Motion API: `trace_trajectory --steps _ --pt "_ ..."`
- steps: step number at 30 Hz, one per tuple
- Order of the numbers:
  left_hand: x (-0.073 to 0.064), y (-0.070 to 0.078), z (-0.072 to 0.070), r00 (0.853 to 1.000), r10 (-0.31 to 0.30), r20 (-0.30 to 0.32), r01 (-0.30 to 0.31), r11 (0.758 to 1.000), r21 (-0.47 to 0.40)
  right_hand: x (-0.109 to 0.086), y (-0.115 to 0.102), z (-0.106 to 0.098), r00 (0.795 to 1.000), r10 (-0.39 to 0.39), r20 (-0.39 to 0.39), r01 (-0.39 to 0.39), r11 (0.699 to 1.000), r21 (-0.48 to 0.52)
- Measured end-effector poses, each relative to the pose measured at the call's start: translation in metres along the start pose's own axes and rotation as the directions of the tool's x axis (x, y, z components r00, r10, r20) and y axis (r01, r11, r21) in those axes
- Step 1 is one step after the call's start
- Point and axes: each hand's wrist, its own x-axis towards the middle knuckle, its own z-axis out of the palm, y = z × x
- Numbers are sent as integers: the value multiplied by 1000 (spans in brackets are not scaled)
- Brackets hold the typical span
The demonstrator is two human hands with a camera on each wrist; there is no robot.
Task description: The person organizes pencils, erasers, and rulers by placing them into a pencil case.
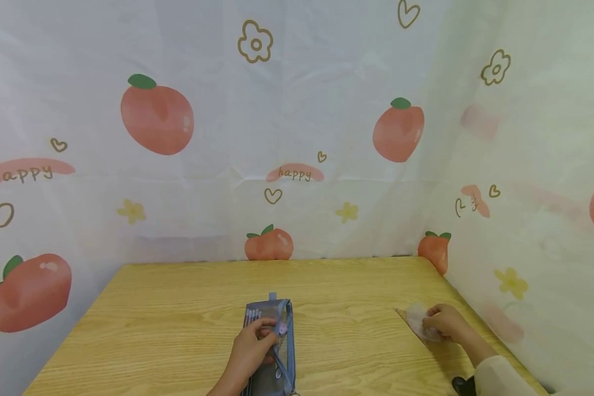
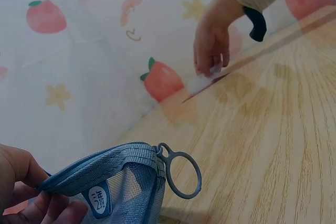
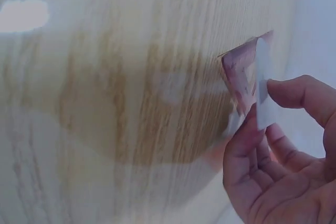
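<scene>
A blue mesh pencil case (image 1: pixel 287 352) lies on the table in the head view, its zipped side gaping. My left hand (image 1: pixel 251 347) pinches the fabric edge of that opening between thumb and fingers. Several slim pens (image 1: pixel 252 315) show through the mesh. At the right of the table my right hand (image 1: pixel 445 322) pinches a thin translucent piece with a rounded edge (image 3: pixel 262 72) between thumb and forefinger; its exact kind I cannot tell. Right beside it, a thin pinkish flat item with a pointed corner (image 3: pixel 234 66) sits close over the tabletop.
The wood-grain table (image 1: pixel 178 308) meets a white curtain printed with peaches (image 1: pixel 297 214) at the back and right. A grey ring (image 2: pixel 184 176) hangs from the case's zip end. A dark band (image 1: pixel 462 386) is near the right sleeve (image 1: pixel 500 378).
</scene>
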Motion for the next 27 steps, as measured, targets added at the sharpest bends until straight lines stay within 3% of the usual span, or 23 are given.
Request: trace_trajectory --steps 10,17,27 --pt "0 1 0 1000 0 13 0 1000 -2 -5 4 -3 995 85 53 -91 987 132" --pt "0 0 0 1000 -2 6 2 1000 -11 -6 6 5 993 25 114 -53 967 249" --pt "1 0 0 1000 -2 -6 2 1000 -2 -6 1 16 983 31 179 -95 929 359"
